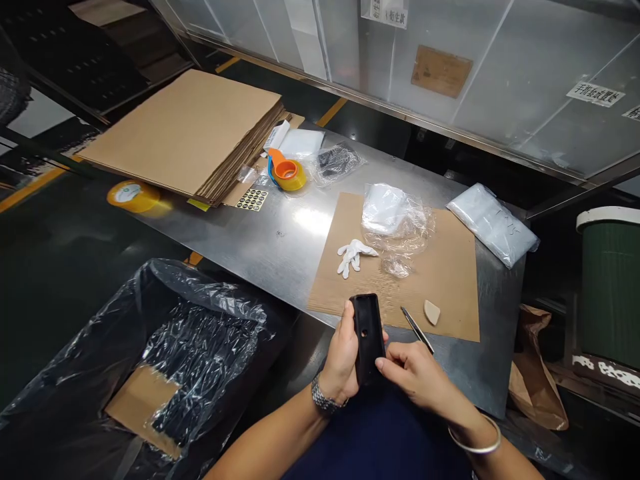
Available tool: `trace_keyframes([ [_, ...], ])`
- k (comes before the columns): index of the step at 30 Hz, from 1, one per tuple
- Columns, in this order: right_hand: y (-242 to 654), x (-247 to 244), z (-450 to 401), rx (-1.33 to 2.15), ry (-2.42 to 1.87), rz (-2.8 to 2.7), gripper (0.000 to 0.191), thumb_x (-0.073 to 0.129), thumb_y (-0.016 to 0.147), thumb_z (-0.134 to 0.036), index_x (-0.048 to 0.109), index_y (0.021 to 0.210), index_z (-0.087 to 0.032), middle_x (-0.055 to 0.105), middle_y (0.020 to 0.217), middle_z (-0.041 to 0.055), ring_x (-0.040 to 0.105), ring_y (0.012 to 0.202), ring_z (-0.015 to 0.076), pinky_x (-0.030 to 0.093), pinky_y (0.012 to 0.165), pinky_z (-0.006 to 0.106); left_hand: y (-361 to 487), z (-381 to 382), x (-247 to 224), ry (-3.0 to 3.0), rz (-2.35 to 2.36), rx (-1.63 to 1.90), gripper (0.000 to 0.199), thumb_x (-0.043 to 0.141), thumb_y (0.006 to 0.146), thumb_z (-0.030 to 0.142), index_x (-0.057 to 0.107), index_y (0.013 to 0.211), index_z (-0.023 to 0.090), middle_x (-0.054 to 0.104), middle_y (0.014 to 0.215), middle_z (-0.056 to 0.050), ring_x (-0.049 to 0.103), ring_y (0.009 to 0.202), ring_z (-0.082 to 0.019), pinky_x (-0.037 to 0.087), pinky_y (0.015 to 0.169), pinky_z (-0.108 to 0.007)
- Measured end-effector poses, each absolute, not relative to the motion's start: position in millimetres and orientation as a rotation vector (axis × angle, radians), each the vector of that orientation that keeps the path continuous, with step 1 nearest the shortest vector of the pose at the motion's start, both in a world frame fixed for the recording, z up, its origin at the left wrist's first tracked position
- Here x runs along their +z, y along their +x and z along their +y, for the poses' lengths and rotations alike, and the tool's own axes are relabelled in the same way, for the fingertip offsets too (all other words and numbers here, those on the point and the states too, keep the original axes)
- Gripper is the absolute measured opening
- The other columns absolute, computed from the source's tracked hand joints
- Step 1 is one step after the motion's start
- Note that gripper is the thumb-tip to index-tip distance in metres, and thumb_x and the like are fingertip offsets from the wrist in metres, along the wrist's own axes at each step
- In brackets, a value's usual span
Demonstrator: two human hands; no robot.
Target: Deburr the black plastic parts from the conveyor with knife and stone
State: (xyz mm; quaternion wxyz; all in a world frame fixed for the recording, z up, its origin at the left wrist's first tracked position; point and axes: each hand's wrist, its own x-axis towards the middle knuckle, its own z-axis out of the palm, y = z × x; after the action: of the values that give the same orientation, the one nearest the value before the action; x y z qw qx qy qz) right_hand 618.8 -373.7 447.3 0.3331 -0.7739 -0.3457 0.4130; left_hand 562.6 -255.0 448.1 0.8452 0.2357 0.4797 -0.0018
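Note:
My left hand (343,353) is closed round the left side of a black rectangular case (369,340), an open hollow shell with a small hole near its middle. At the case's lower right edge, my right hand (413,373) has its thumb on the rim and its fingers curled; the fingertips are partly hidden. Just beyond the right hand, slim tweezers (417,329) lie on a cardboard sheet (330,267), beside a small beige wedge-shaped piece (431,312). Farther back on the sheet are a white glove (354,257) and a clear plastic bag with white contents (387,210).
A stack of cardboard (190,133) covers the steel table's (260,247) left end, near a tape dispenser (287,172) and yellow tape roll (133,196). A plastic-wrapped pack (493,223) lies back right. A black-lined bin (100,347) stands front left, a brown paper bag (537,373) right.

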Motion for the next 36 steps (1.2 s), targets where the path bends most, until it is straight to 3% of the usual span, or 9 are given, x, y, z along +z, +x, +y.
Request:
trace_keyframes([
  [5, 629.2, 439.1, -372.5, 0.578, -2.260, -0.912, 0.044, 0.039, 0.089, -0.037, 0.034, 0.050, -0.018, 0.032, 0.046, -0.0047, 0.028, 0.042, 0.0067, 0.017, 0.045, 0.023, 563.7, -259.2, 447.3, 0.400, 1.030, -0.044, 0.048, 0.042, 0.081, 0.054, 0.060, 0.067, 0.012, 0.061, 0.055, -0.003, 0.054, 0.046, -0.010, 0.044, 0.048, -0.020],
  [10, 647.1, 443.2, -380.9, 0.432, -2.277, -0.828, 0.041, 0.038, 0.090, -0.037, 0.040, 0.053, -0.019, 0.034, 0.047, -0.0043, 0.033, 0.044, 0.0081, 0.024, 0.047, 0.022, 563.0, -256.4, 447.3, 0.351, 0.981, -0.180, 0.053, 0.038, 0.083, 0.054, 0.061, 0.068, 0.009, 0.062, 0.058, -0.005, 0.052, 0.043, -0.009, 0.040, 0.043, -0.020],
  [13, 649.3, 454.3, -386.7, 0.449, -2.152, -0.882, 0.029, 0.041, 0.090, -0.032, 0.051, 0.067, -0.018, 0.047, 0.057, -0.0021, 0.042, 0.052, 0.0096, 0.032, 0.051, 0.021, 562.1, -254.5, 445.0, 0.314, 0.936, -0.183, 0.053, 0.038, 0.082, 0.056, 0.060, 0.067, 0.010, 0.061, 0.059, -0.005, 0.052, 0.045, -0.010, 0.040, 0.044, -0.020],
  [16, 646.7, 466.6, -386.7, 0.483, -2.010, -1.059, 0.016, 0.047, 0.088, -0.031, 0.057, 0.091, -0.020, 0.055, 0.081, 0.0034, 0.050, 0.073, 0.0141, 0.039, 0.066, 0.025, 561.9, -255.3, 442.5, 0.270, 0.913, -0.173, 0.049, 0.041, 0.082, 0.054, 0.059, 0.067, 0.011, 0.060, 0.058, -0.003, 0.052, 0.046, -0.009, 0.040, 0.046, -0.020],
  [20, 641.0, 475.9, -375.1, 0.575, -1.965, -1.379, 0.045, 0.058, 0.072, -0.057, 0.056, 0.101, -0.022, 0.051, 0.103, 0.0072, 0.044, 0.095, 0.0227, 0.035, 0.083, 0.037, 562.6, -261.1, 441.1, 0.224, 0.919, -0.238, 0.041, 0.045, 0.081, 0.052, 0.060, 0.076, 0.014, 0.060, 0.060, -0.002, 0.054, 0.052, -0.012, 0.042, 0.052, -0.023],
  [22, 637.9, 475.9, -367.5, 0.633, -1.993, -1.432, 0.057, 0.056, 0.064, -0.067, 0.054, 0.094, -0.019, 0.051, 0.097, 0.0068, 0.042, 0.090, 0.0222, 0.035, 0.080, 0.037, 562.8, -265.1, 440.9, 0.225, 0.912, -0.263, 0.039, 0.047, 0.080, 0.050, 0.060, 0.078, 0.014, 0.060, 0.062, -0.002, 0.055, 0.056, -0.013, 0.044, 0.057, -0.024],
  [26, 638.3, 469.3, -358.9, 0.639, -2.063, -1.452, 0.062, 0.046, 0.059, -0.076, 0.051, 0.082, -0.018, 0.047, 0.082, 0.0027, 0.040, 0.078, 0.0186, 0.034, 0.072, 0.034, 562.4, -271.1, 442.9, 0.271, 0.923, -0.224, 0.033, 0.050, 0.081, 0.045, 0.060, 0.079, 0.014, 0.061, 0.068, -0.002, 0.057, 0.064, -0.013, 0.045, 0.064, -0.024],
  [33, 662.2, 466.3, -365.4, 0.514, -2.027, -1.425, 0.039, 0.041, 0.083, -0.056, 0.057, 0.083, -0.020, 0.051, 0.084, 0.0038, 0.041, 0.084, 0.0188, 0.031, 0.075, 0.035, 562.7, -272.2, 454.8, 0.259, 0.938, -0.337, 0.031, 0.050, 0.081, 0.044, 0.061, 0.082, 0.015, 0.061, 0.062, -0.002, 0.056, 0.051, -0.012, 0.045, 0.054, -0.024],
  [36, 661.5, 471.9, -366.9, 0.572, -1.943, -1.511, 0.041, 0.046, 0.079, -0.058, 0.059, 0.096, -0.022, 0.051, 0.096, 0.0064, 0.041, 0.091, 0.0211, 0.033, 0.081, 0.037, 563.5, -273.4, 455.0, 0.241, 0.847, -0.372, 0.030, 0.050, 0.081, 0.042, 0.062, 0.083, 0.015, 0.063, 0.064, -0.003, 0.056, 0.051, -0.014, 0.044, 0.052, -0.025],
])
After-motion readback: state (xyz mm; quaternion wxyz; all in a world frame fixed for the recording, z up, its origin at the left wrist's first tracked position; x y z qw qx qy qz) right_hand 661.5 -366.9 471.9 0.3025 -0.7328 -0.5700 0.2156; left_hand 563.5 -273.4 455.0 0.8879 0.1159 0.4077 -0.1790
